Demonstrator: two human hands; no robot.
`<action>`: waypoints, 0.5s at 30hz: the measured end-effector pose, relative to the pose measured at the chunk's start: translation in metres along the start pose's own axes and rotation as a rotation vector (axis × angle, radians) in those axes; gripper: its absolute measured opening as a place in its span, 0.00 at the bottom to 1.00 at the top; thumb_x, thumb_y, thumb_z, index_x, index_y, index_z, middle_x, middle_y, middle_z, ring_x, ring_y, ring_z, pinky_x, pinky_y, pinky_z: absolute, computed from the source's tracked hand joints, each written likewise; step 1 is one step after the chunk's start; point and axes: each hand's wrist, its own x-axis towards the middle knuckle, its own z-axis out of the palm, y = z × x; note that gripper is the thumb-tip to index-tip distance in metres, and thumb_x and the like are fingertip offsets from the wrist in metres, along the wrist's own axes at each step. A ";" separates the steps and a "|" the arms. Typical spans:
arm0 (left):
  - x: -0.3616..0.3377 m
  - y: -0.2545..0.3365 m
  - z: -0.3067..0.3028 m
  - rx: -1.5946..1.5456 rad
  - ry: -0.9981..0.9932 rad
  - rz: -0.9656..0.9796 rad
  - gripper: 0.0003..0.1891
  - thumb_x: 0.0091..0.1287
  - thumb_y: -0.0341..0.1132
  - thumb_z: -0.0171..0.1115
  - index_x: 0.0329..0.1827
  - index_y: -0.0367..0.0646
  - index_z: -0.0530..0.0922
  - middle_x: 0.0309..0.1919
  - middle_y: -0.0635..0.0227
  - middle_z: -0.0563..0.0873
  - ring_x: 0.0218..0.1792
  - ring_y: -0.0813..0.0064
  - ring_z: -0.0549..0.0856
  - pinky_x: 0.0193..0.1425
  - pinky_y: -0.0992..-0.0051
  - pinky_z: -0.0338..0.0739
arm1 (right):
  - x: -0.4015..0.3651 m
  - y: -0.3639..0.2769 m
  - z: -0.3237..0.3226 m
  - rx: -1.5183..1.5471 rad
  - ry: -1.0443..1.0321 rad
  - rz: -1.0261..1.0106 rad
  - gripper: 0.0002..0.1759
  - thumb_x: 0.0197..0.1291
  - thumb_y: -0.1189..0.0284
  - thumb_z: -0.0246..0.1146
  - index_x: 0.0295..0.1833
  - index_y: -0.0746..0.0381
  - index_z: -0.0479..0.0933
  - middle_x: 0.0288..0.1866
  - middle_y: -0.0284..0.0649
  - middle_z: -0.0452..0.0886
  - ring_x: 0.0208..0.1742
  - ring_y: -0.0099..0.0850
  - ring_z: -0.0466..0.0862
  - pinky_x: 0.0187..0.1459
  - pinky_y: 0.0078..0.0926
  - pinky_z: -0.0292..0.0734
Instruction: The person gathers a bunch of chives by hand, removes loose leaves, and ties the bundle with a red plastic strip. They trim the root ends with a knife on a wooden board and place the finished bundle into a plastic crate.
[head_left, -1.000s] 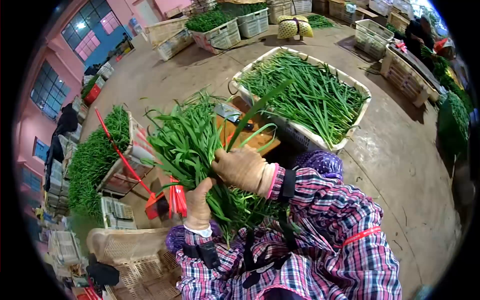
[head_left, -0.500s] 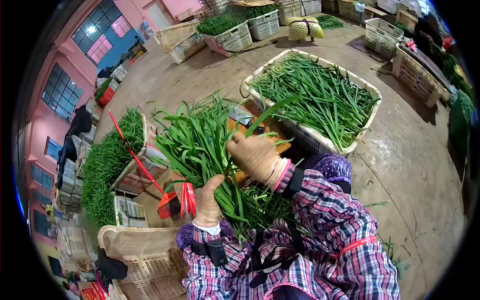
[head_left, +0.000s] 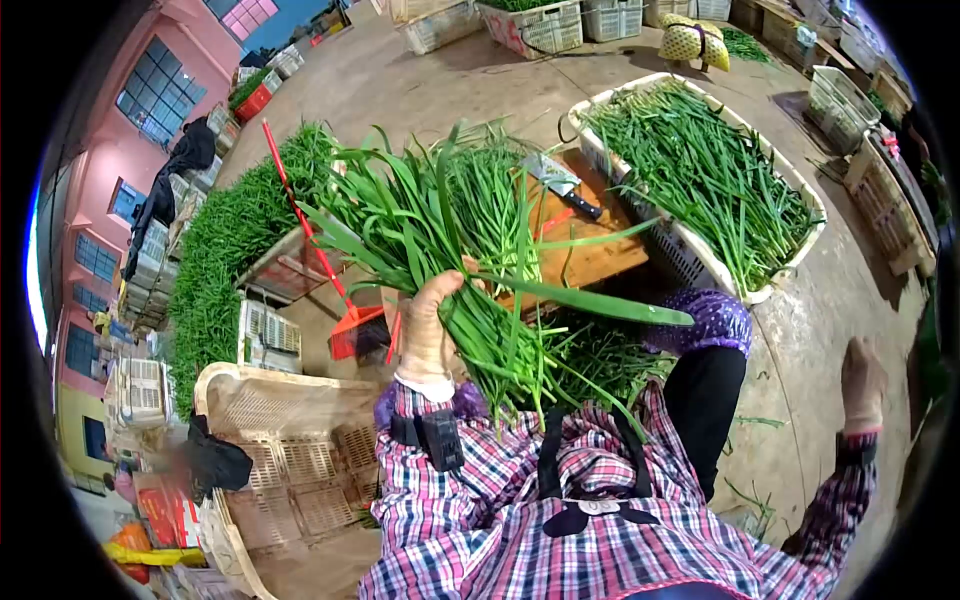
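Observation:
My left hand (head_left: 428,325) is closed around a thick bunch of garlic chives (head_left: 400,235), its leaves fanning up and to the left. Some stalks hang below the grip, and one broad leaf juts out to the right. My right hand (head_left: 862,385) is held far out to the right over the floor, its fingers seemingly stretched out, with nothing visible in them. Behind the bunch, a cleaver (head_left: 550,172) with a black handle lies on a wooden board (head_left: 610,245). More chives (head_left: 490,190) rest on that board's left part.
A white crate (head_left: 795,265) full of chives stands right of the board. An open plastic crate (head_left: 290,405) sits at lower left. Beyond it are a red long-handled dustpan (head_left: 355,330) and a heap of chives (head_left: 230,240). Green scraps (head_left: 750,500) lie on the floor at right.
My right hand has left the bunch and swung far out to the right. My left hand still grips the chives. The view has shifted, showing the board and cleaver more fully.

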 end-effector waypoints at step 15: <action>0.017 0.011 -0.007 -0.312 -0.384 -0.023 0.14 0.61 0.28 0.59 0.48 0.32 0.76 0.43 0.56 0.80 0.40 0.57 0.85 0.47 0.60 0.84 | 0.045 -0.195 -0.065 1.356 -0.278 -0.180 0.15 0.54 0.82 0.62 0.49 0.64 0.80 0.43 0.44 0.84 0.43 0.33 0.84 0.46 0.25 0.77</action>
